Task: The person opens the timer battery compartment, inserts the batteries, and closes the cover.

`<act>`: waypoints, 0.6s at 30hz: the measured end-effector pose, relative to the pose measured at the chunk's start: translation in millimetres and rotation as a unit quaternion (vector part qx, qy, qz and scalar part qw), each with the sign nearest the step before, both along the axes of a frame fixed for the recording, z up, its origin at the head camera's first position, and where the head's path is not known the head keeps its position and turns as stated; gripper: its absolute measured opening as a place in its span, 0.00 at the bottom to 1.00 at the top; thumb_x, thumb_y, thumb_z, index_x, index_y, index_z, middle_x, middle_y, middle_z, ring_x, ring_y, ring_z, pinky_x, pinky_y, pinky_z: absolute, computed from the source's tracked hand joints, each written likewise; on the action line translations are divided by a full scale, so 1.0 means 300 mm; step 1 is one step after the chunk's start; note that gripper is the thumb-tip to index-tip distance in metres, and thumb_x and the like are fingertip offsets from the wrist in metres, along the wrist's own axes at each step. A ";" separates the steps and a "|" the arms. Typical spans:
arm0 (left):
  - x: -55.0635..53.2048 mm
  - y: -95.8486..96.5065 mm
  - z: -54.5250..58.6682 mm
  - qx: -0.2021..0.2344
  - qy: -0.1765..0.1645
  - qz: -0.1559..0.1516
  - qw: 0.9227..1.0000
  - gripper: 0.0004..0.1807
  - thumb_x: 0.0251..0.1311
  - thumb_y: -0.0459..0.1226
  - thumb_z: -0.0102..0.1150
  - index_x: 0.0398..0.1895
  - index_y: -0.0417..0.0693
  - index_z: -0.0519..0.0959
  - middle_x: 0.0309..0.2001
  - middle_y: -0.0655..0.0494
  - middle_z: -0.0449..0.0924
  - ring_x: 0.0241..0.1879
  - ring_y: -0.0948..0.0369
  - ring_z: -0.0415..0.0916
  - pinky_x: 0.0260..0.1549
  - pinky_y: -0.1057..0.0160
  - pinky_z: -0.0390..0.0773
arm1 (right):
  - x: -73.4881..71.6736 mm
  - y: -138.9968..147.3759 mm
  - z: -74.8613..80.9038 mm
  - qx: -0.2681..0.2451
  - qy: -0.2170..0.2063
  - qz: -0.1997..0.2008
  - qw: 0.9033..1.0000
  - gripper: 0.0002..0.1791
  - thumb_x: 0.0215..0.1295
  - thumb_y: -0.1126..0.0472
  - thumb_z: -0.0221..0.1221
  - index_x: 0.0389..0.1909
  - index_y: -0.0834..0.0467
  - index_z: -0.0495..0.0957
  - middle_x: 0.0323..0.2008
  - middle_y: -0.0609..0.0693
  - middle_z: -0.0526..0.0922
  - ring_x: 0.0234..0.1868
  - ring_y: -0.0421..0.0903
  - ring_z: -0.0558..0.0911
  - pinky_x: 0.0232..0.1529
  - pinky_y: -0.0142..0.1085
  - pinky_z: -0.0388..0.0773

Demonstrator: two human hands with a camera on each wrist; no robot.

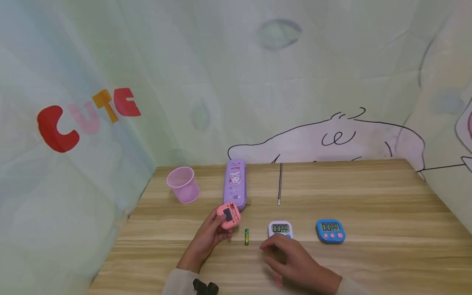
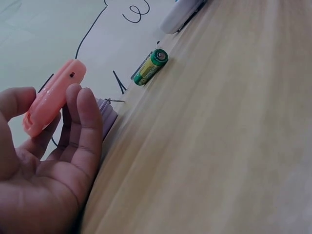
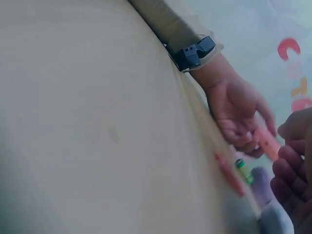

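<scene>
My left hand (image 1: 208,239) pinches a pink digital timer (image 1: 232,221) between thumb and fingers, its back turned up. A dark rectangle and a narrow slot show on that back. On the table to its right lies a green and yellow battery (image 1: 246,237). My right hand (image 1: 295,260), fingers loosely bent and holding nothing visible, hovers in front of a white timer (image 1: 280,228) and partly hides it. Below that hand is a small pink piece (image 1: 279,280), blurred in the right wrist view and apart from the fingers; its kind is unclear.
A blue timer (image 1: 330,231) sits to the right. Behind the left hand lies a purple pencil case (image 1: 234,184), with a pink cup (image 1: 183,185) at its left. A pencil (image 1: 280,184) points toward the back edge, where a printed curtain (image 1: 206,82) hangs.
</scene>
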State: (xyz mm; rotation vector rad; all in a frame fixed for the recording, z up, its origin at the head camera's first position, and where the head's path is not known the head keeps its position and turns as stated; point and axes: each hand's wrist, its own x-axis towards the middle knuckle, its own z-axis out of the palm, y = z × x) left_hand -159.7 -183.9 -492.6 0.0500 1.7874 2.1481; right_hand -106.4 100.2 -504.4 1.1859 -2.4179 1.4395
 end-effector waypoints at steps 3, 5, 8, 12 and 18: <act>0.002 -0.002 -0.001 0.001 0.001 0.000 1.000 0.32 0.73 0.49 0.48 0.74 0.48 0.54 0.44 0.49 0.79 0.38 0.58 0.78 0.42 0.60 0.83 | -0.024 -0.034 0.016 0.032 0.042 -0.011 0.999 0.17 0.65 0.57 0.63 0.54 0.51 0.76 0.47 0.41 0.79 0.48 0.36 0.76 0.50 0.33 0.79; 0.000 0.001 -0.003 0.004 0.003 -0.002 1.000 0.32 0.73 0.48 0.47 0.74 0.47 0.54 0.44 0.49 0.79 0.38 0.58 0.77 0.42 0.61 0.83 | -0.040 -0.052 0.031 0.056 0.066 -0.020 0.996 0.20 0.64 0.56 0.64 0.56 0.52 0.75 0.50 0.41 0.78 0.51 0.37 0.75 0.53 0.35 0.78; -0.001 0.007 -0.002 0.012 0.003 -0.003 1.000 0.32 0.73 0.47 0.47 0.74 0.46 0.53 0.44 0.51 0.78 0.37 0.59 0.77 0.41 0.61 0.83 | -0.060 -0.081 0.056 0.101 0.108 -0.044 0.988 0.24 0.63 0.54 0.65 0.59 0.53 0.74 0.53 0.43 0.76 0.55 0.40 0.74 0.56 0.39 0.76; -0.002 0.010 0.001 0.020 -0.002 -0.001 1.000 0.32 0.73 0.46 0.47 0.74 0.45 0.53 0.43 0.52 0.78 0.36 0.59 0.77 0.40 0.62 0.83 | -0.082 -0.114 0.085 0.161 0.133 -0.073 0.975 0.28 0.62 0.50 0.65 0.61 0.55 0.74 0.55 0.46 0.77 0.58 0.44 0.73 0.61 0.42 0.72; 0.004 0.001 0.002 0.023 -0.001 0.001 1.000 0.31 0.73 0.45 0.47 0.74 0.45 0.53 0.42 0.51 0.79 0.36 0.59 0.77 0.41 0.61 0.83 | -0.107 -0.158 0.097 0.233 0.118 -0.080 0.962 0.32 0.61 0.48 0.65 0.61 0.61 0.74 0.57 0.52 0.77 0.59 0.49 0.73 0.64 0.43 0.69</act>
